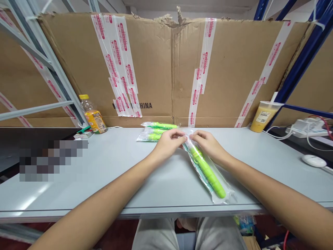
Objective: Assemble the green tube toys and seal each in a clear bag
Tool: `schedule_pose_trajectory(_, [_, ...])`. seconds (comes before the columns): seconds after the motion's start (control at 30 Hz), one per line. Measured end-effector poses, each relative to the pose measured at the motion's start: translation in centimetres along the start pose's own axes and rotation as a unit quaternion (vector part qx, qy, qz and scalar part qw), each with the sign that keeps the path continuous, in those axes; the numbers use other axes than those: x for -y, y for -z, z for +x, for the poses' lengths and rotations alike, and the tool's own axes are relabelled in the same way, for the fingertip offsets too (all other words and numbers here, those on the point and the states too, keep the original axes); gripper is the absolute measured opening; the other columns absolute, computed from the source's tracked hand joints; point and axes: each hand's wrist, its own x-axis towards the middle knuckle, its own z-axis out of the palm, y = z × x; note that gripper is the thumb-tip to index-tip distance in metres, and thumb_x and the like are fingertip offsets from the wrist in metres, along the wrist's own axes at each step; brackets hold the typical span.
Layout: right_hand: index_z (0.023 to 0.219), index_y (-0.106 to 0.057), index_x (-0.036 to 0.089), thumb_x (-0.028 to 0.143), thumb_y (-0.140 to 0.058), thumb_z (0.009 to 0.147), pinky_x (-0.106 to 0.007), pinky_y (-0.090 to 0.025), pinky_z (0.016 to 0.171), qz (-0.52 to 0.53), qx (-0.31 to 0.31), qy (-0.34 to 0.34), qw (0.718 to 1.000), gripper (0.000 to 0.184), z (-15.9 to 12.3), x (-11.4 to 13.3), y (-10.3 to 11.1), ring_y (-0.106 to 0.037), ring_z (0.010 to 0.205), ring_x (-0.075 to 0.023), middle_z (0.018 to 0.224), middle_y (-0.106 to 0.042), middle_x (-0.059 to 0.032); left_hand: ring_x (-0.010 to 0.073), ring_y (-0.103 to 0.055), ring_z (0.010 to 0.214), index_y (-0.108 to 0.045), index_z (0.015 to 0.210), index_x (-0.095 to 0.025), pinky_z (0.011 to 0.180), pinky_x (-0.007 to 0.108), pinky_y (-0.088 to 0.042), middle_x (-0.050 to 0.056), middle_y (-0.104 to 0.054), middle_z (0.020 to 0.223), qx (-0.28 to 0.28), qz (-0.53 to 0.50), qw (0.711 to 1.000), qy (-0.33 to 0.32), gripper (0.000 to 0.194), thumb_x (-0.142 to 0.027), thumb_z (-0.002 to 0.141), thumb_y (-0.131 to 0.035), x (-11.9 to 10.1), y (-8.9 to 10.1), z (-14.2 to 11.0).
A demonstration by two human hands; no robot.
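A clear plastic bag (226,180) lies slanted on the table, its lower end near the front edge. Inside it is a long bright green stick-shaped item (209,172), whose exact kind I cannot make out. My left hand (170,140) pinches the bag's far end between thumb and fingers. Close beside it, my right hand (206,142) is closed on the same end, thumb and forefinger together. Behind my left hand lie several similar bagged green items (153,132), partly covered by that hand.
A juice bottle with a yellow cap (96,116) stands at the back left, by a small box (83,134). At the back right is a cup of yellow drink (264,116). A white mouse (314,160) and a power strip (310,128) are on the right. Cardboard (156,69) walls the back.
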Motion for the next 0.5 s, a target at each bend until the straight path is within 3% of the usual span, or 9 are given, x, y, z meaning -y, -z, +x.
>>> schedule_pose_trajectory(0.27, [0.064, -0.047, 0.020, 0.038, -0.067, 0.074, -0.027, -0.030, 0.056, 0.063, 0.011, -0.045, 0.997, 0.029, 0.3, -0.6, 0.3, -0.042, 0.058, -0.0122, 0.061, -0.047, 0.0043, 0.0149, -0.064, 0.076, -0.071, 0.087, -0.015, 0.071, 0.031, -0.056, 0.005, -0.069, 0.084, 0.012, -0.020, 1.000, 0.012, 0.017, -0.029, 0.077, -0.073, 0.6, -0.8, 0.0])
schedule_pose_trajectory(0.5, [0.066, -0.042, 0.021, 0.041, -0.074, 0.074, -0.025, -0.029, 0.052, 0.161, 0.074, -0.074, 0.981, 0.039, 0.5, -1.0, 0.4, -0.043, 0.057, -0.0115, 0.063, -0.045, 0.0044, 0.0137, -0.062, 0.072, -0.070, 0.085, -0.016, 0.070, 0.030, -0.054, 0.002, -0.067, 0.079, -0.001, -0.018, 1.000, 0.013, 0.015, -0.025, 0.075, -0.074, 0.1, 0.1, 0.2])
